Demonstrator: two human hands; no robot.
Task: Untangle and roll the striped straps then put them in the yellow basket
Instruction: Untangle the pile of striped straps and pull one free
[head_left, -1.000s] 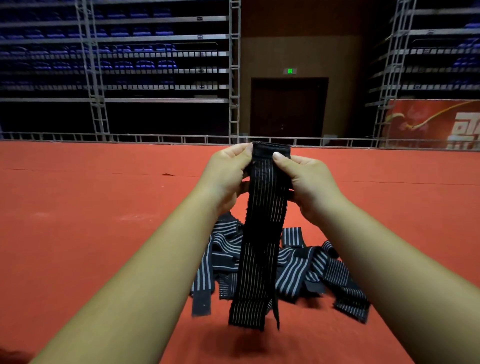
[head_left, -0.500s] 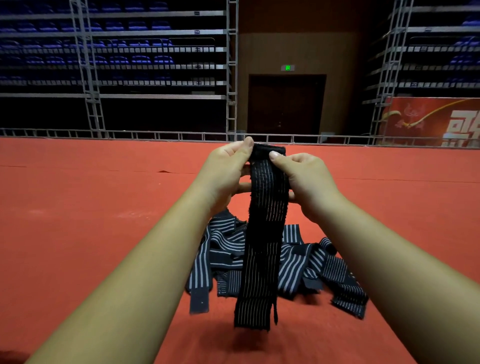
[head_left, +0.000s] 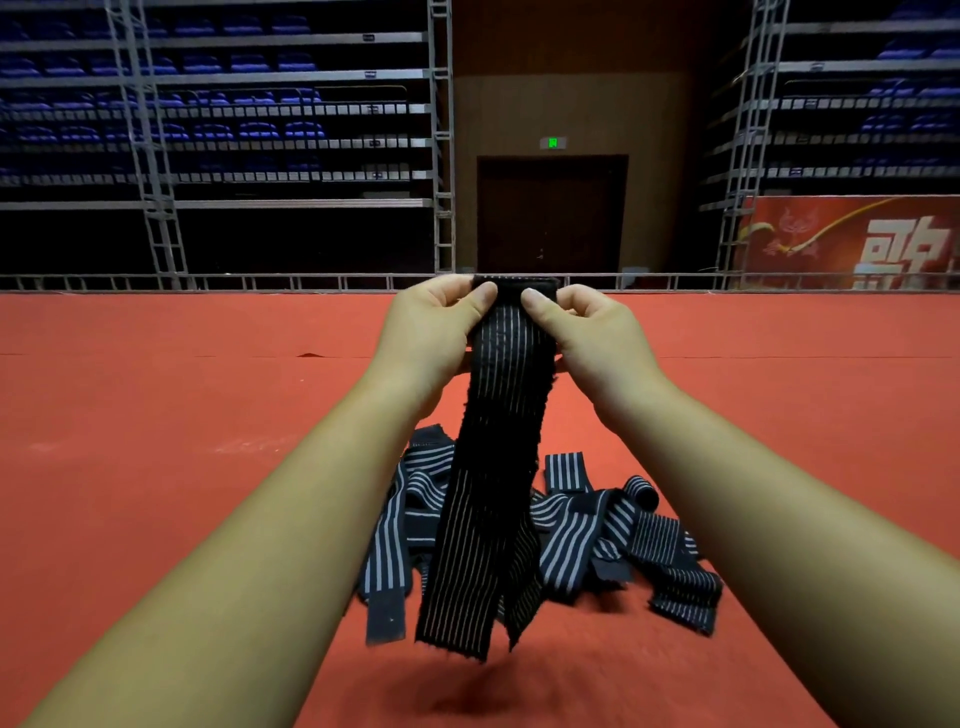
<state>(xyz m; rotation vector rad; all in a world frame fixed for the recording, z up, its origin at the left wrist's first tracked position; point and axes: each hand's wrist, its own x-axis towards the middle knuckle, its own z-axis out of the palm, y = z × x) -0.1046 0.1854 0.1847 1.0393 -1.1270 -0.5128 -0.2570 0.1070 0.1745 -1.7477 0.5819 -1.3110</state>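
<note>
Pinches the folded top end of a long black white-striped fabric strap (head_left: 493, 467) between thumbs and curled fingers of left hand (head_left: 431, 332) and right hand (head_left: 592, 332), seemingly to start a tight roll, tail dangling below the fingers. Holds both hands raised side by side, forearms outstretched, above the tangled heap of striped straps (head_left: 597, 530) on the red carpet (head_left: 156, 415).

Dim hall, lit foreground, soft shadow below, wide-angle bending at edges

grips (head_left: 431, 332) (head_left: 597, 338) 2 | held strap (head_left: 498, 467) 1 | strap heap (head_left: 582, 530) 1, straps uncountable | banner (head_left: 857, 244) 1
</note>
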